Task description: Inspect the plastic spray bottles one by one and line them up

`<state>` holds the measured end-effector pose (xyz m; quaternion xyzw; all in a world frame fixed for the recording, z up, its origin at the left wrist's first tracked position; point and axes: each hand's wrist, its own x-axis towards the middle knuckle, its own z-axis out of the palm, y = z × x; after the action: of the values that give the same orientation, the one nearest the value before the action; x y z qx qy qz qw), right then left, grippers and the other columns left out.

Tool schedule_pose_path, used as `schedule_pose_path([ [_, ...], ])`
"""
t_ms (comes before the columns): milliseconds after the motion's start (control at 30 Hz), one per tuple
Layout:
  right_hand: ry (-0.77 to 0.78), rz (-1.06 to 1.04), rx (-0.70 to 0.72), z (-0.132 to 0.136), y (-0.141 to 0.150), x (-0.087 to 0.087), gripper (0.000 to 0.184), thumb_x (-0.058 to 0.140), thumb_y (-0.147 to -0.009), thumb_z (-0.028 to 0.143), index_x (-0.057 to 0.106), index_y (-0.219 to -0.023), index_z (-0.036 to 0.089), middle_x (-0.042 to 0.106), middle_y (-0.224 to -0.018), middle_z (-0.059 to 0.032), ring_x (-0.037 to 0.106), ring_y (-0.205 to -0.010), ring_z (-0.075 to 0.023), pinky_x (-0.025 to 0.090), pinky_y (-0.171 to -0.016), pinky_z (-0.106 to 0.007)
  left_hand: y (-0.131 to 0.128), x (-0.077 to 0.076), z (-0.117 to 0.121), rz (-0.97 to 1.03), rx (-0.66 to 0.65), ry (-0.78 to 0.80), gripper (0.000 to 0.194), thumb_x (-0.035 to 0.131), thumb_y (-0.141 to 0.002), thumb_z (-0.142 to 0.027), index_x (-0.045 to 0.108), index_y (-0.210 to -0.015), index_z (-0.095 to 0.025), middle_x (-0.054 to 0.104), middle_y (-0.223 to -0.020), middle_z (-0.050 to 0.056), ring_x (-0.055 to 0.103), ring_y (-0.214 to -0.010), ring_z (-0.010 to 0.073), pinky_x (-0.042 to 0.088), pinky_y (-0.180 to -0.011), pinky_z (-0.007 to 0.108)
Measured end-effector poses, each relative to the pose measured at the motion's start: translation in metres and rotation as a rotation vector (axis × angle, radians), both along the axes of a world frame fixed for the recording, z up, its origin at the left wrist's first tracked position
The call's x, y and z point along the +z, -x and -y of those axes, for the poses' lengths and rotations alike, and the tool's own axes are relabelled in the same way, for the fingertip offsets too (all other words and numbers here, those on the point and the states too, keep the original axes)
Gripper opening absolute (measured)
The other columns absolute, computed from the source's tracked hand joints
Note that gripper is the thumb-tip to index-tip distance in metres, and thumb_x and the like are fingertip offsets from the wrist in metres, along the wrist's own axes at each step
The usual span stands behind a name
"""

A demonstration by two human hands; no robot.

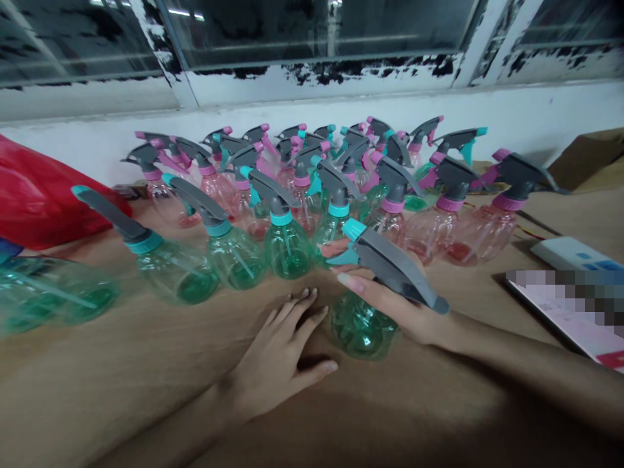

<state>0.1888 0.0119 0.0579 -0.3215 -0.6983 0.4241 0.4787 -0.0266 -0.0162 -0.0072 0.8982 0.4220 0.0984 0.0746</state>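
My right hand is wrapped round the neck of a green spray bottle, just under its grey and teal spray head. The bottle is upright on or just over the wooden table; I cannot tell if its base touches. With fingers stretched out, my left hand lies flat on the tabletop, left of that bottle and holding nothing. Just beyond my hands stands a front row of spray bottles, among them a green one with a teal collar and a pink one with a pink collar.
Several more pink and green spray bottles crowd behind, up to the white wall below the windows. A red plastic bag bulges at the left. On the right lie a phone-like device, a white box and brown cardboard.
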Motion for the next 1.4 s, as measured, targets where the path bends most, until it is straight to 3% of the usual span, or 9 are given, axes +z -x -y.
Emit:
schedule_pose_path([
  [533,-0.029,-0.005,0.005,-0.0027,-0.0015,-0.0023,0.029,0.064,-0.081,0.017,0.061,-0.109,0.026,0.07,-0.101,0.0018,0.068,-0.083,-0.0151,0.053,-0.08,-0.03,-0.0014,0.0027,-0.0002,-0.025,-0.009,-0.007,0.065,0.054,-0.088,-0.057,0.041,-0.136,-0.016,0.035,-0.146,0.016,0.033,-0.132,0.0335,0.034,-0.102,0.052],
  [700,-0.02,-0.014,0.021,-0.0037,-0.0002,-0.0032,0.03,0.064,-0.082,0.017,0.06,-0.11,0.025,0.069,-0.107,0.0015,0.067,-0.084,-0.0141,0.053,-0.077,-0.028,-0.0002,0.0004,-0.0007,-0.011,-0.017,-0.024,0.064,0.053,-0.087,-0.059,0.042,-0.136,-0.018,0.036,-0.146,0.015,0.033,-0.132,0.033,0.032,-0.104,0.052],
  [900,-0.026,-0.01,0.018,-0.0026,-0.0004,-0.0027,0.031,0.064,-0.082,0.02,0.06,-0.113,0.023,0.069,-0.099,0.0005,0.067,-0.081,-0.0149,0.053,-0.071,-0.028,-0.0003,-0.0012,-0.0002,-0.005,-0.006,-0.029,0.065,0.055,-0.087,-0.057,0.041,-0.136,-0.018,0.034,-0.147,0.015,0.033,-0.132,0.0329,0.033,-0.103,0.051],
  [1400,-0.039,0.009,0.0,-0.0038,-0.0005,-0.0019,0.03,0.064,-0.082,0.022,0.062,-0.112,0.021,0.07,-0.089,0.0004,0.067,-0.076,-0.0144,0.052,-0.074,-0.028,0.0006,-0.0026,-0.0004,0.009,-0.022,-0.059,0.064,0.054,-0.088,-0.057,0.041,-0.137,-0.018,0.035,-0.146,0.014,0.034,-0.131,0.0328,0.033,-0.103,0.05],
])
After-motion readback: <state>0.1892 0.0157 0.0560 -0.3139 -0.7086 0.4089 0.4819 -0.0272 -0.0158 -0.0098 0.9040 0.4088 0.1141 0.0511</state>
